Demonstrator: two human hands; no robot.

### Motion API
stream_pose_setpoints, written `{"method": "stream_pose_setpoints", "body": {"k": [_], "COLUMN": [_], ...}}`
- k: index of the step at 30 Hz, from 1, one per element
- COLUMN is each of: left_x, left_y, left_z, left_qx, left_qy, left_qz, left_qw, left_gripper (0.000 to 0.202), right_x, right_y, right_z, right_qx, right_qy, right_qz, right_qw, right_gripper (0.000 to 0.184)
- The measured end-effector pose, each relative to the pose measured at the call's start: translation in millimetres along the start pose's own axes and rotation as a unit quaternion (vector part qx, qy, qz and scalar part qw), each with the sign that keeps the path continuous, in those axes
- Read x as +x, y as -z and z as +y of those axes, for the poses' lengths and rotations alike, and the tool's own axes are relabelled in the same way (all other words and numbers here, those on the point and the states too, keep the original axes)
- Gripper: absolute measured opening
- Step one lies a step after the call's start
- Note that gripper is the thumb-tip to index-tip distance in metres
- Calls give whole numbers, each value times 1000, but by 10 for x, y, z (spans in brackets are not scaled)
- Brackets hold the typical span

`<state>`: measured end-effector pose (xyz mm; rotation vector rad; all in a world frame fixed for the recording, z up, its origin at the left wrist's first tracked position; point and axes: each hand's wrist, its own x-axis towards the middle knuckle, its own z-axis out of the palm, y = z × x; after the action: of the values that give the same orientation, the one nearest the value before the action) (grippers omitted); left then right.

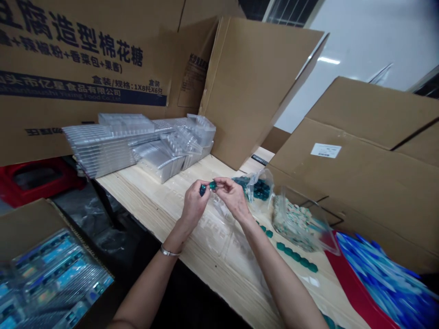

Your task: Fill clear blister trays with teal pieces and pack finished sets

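Above the table's middle, my left hand [195, 201] is closed on a dark teal, glossy piece [202, 190]. Just beside it, my right hand [233, 195] pinches a brighter green, gem-like piece [213, 185] between its fingertips. The two hands nearly meet. Under them lies a clear plastic tray [214, 230], hard to make out against the wood. Behind my right hand, a clear plastic bag [255, 185] holds several similar dark teal pieces. Rows of green faceted pieces [297, 257] lie on the table right of my right forearm.
Stacked clear plastic trays [103, 148] stand at the back left. To the right are a clear tub [281, 212] of pale pieces and a red tray [350, 283] of blue strips. Cardboard boxes [260, 87] wall the back. A carton [61, 214] of packaged goods and a red stool [20, 192] are at left.
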<state>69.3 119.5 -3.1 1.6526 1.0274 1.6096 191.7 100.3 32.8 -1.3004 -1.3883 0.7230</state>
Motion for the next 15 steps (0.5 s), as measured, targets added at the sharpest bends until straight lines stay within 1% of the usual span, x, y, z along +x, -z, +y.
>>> {"method": "stream_pose_setpoints", "body": {"k": [2, 4, 7, 10, 12, 13, 14, 15], "left_x": [10, 38, 118, 237, 339, 399, 466, 540], "left_y": [17, 29, 14, -51, -123, -167, -218, -272], "left_z": [0, 9, 42, 76, 73, 58, 33, 0], "left_qx": [-41, -88, -117, -101, -112, -126, -146, -173], "left_qy": [12, 17, 17, -3, -11, -5, 15, 49], "left_qz": [-8, -26, -60, -92, -112, -117, -117, -112], "left_qw": [999, 996, 991, 991, 987, 985, 982, 977], "left_gripper": [9, 11, 15, 15, 14, 12, 11, 10], "right_x": [1, 20, 83, 175, 256, 305, 360, 421], "right_y": [43, 96, 176, 250, 311, 348, 388, 431], "right_z": [-12, -18, -30, -52, -42, -19, 18, 71], "right_qx": [54, 105, 161, 199, 204, 190, 158, 106], "right_qy": [-48, -80, -94, -100, -88, -75, -59, -42], "right_qz": [-32, -51, -38, -32, -29, -21, -8, 12], "right_qw": [997, 990, 982, 974, 975, 979, 986, 993], "right_gripper": [33, 34, 32, 31, 31, 31, 30, 29]}}
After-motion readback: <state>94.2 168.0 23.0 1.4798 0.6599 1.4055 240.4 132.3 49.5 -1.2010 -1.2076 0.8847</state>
